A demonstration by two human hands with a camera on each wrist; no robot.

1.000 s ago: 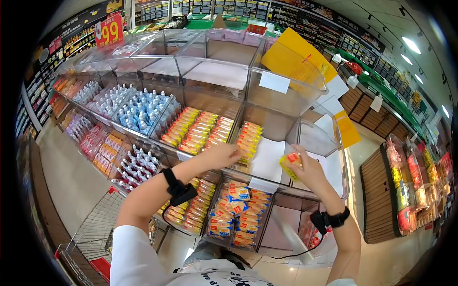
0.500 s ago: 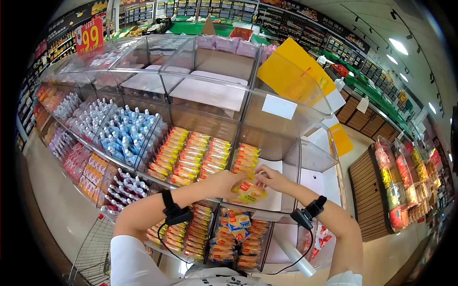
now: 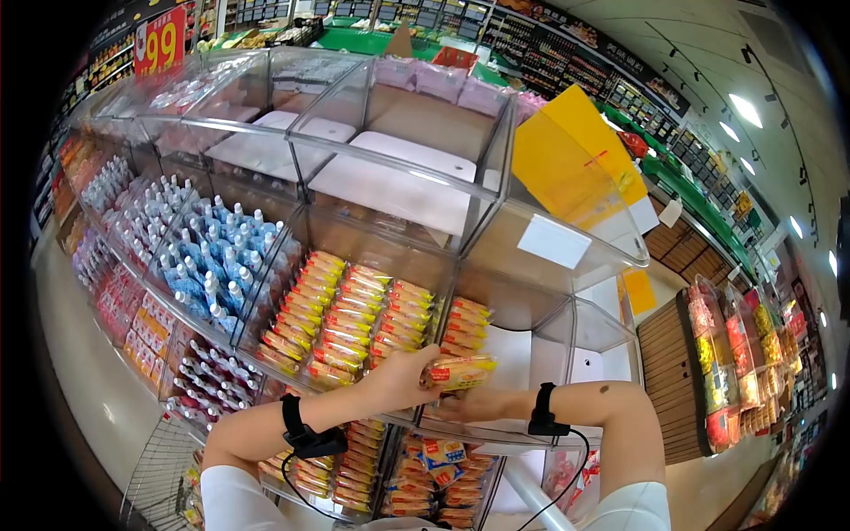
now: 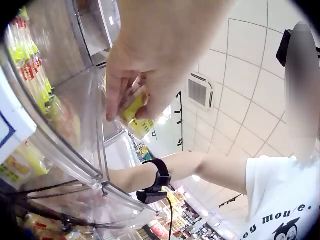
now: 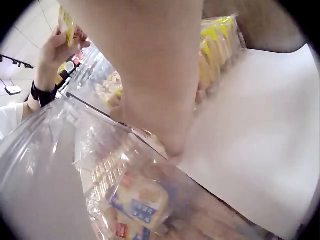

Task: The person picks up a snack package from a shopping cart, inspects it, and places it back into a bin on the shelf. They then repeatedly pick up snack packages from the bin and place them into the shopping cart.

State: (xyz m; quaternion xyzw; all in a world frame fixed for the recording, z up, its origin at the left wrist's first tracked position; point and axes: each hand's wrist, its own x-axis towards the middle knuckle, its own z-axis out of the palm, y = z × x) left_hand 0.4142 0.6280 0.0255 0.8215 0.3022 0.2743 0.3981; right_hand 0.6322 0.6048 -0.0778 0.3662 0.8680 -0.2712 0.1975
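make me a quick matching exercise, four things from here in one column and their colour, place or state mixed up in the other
1. left hand
2. 99 sign
3. blue pouches
4. big board

A. yellow
B. left of the packet rows in the head view
C. gripping a snack packet
D. red

Right pairs: 1-C, 2-D, 3-B, 4-A

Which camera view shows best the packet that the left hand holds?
The head view: the packet is nearly whole there, with its printed side in sight. The left wrist view shows only part, as the left hand covers the rest. The right wrist view shows it small, at the top left edge.
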